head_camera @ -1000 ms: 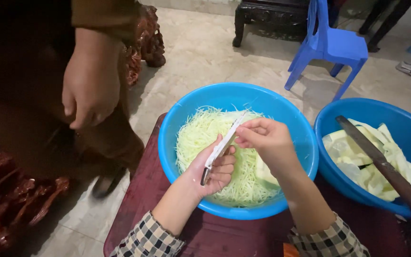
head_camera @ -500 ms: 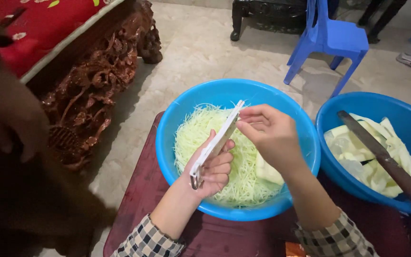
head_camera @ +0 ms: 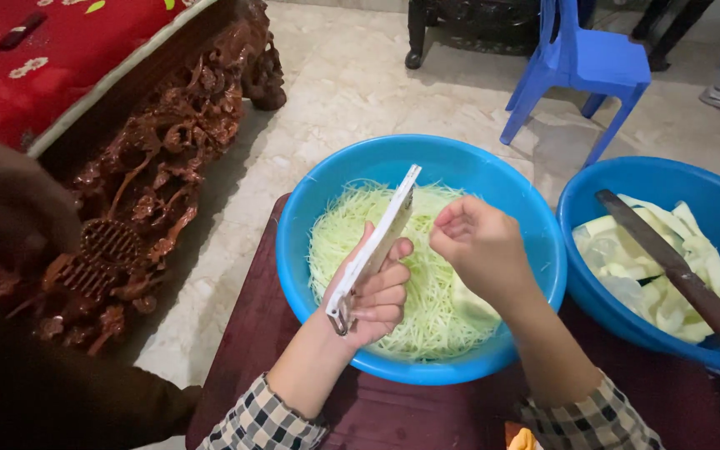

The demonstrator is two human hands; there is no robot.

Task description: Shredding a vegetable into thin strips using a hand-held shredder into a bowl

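The left hand (head_camera: 374, 293) holds a flat white grater (head_camera: 374, 247) in a closed grip, tilted over the middle of a blue bowl (head_camera: 302, 217). The bowl is full of thin pale green shreds (head_camera: 427, 308), and it stands on a dark red table (head_camera: 252, 333). The right hand (head_camera: 481, 243) is just beside the top end of the grater, with the fingers curled in; I cannot tell if it holds something (a pale piece (head_camera: 472, 302) lies under it in the shreds). To the right, a second blue bowl (head_camera: 627, 179) holds pale cut slices (head_camera: 668, 283), and a big knife (head_camera: 677, 271) rests across them. A blue plastic chair (head_camera: 581, 67) stands behind on the floor.
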